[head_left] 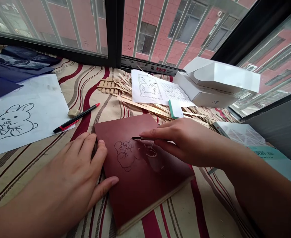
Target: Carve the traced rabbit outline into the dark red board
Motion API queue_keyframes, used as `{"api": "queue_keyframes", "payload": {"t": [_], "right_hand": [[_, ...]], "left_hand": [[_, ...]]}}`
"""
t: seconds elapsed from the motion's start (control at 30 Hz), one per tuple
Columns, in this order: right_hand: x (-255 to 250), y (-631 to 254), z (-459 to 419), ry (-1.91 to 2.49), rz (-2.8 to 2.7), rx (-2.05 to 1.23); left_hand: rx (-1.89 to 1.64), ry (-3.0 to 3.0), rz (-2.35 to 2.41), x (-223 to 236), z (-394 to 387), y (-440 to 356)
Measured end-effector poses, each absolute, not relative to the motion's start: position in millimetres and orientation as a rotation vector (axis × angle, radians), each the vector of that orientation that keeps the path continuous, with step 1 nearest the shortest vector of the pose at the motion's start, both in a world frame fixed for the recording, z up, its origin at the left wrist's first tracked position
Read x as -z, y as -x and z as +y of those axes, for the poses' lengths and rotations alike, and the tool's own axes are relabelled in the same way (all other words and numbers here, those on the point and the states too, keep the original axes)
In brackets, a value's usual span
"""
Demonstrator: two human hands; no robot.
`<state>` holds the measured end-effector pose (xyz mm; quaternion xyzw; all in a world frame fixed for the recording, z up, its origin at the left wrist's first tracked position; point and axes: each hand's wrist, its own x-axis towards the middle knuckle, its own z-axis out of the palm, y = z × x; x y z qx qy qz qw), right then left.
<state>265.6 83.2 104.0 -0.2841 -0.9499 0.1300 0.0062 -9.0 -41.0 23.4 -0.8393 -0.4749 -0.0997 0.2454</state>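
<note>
A dark red board (137, 195) with a pale edge lies at a slant on the striped cloth. A rabbit outline (126, 153) is drawn on it in dark lines, with lighter lines around one ear. My right hand (185, 140) is closed on a slim dark pointed tool (136, 138), its tip at the drawing; most of the tool is hidden by my fingers, so its kind is unclear. My left hand (85, 165) lies with fingers apart along the board's left edge, the thumb resting on its surface. A paper with a similar rabbit drawing (13, 120) lies to the left.
Beside the rabbit paper are a black-and-red pen (77, 118) and a small beige lump (73, 113). Behind the board lie thin wooden strips (145, 105), printed sheets (149, 87), a green-and-white block (175, 109) and a white box (210, 89). Books (271, 152) lie right, partly behind my arm.
</note>
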Motion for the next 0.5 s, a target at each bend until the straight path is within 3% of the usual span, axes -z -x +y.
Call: {"api": "queue_keyframes", "payload": {"t": [0.23,0.5], "right_hand": [[-113,-258,73,1.097,-3.094,-0.286],[-112,-257,66,0.935,-3.101,-0.160]], "left_hand": [[0.236,2.254,-1.336,-21,-43,9],[0.232,2.244,-1.327,-24,-43,9]]}}
